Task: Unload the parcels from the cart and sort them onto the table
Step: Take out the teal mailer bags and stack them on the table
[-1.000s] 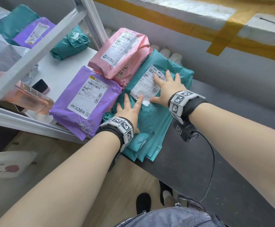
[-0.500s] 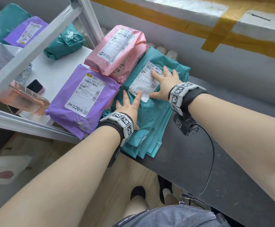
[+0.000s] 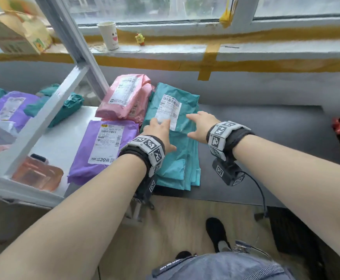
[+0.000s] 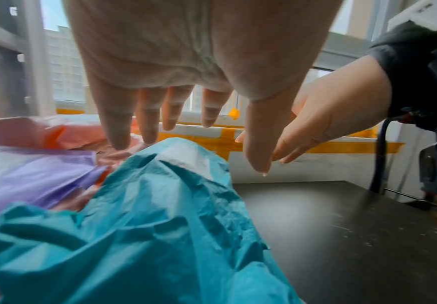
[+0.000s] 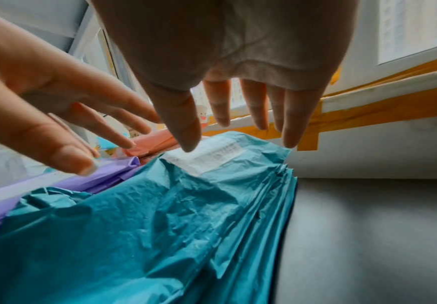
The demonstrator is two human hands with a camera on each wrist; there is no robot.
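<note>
A stack of teal mailer parcels (image 3: pixel 177 158) with a white label lies on the black table (image 3: pixel 266 148), against a pink parcel (image 3: pixel 124 93) and a purple parcel (image 3: pixel 104 146). My left hand (image 3: pixel 159 130) hovers over the label, its fingers straight and spread. The right hand (image 3: pixel 199 124) floats over the stack's right side, also spread. In the left wrist view my left hand (image 4: pixel 176 115) holds nothing above the teal parcel (image 4: pixel 160 226). The right wrist view likewise shows my right hand (image 5: pixel 238 115) free above the teal parcel (image 5: pixel 160 226).
The white cart shelf (image 3: pixel 64 138) at left carries another teal parcel (image 3: pixel 64 106) and a purple one (image 3: pixel 9 106) behind its slanted frame bar (image 3: pixel 43 122). A paper cup (image 3: pixel 109 35) stands on the windowsill. Bare black tabletop stretches right of the stack.
Both hands have lifted off the teal stack, where they lay flat before. The head camera has tilted up, bringing the window and sill into view.
</note>
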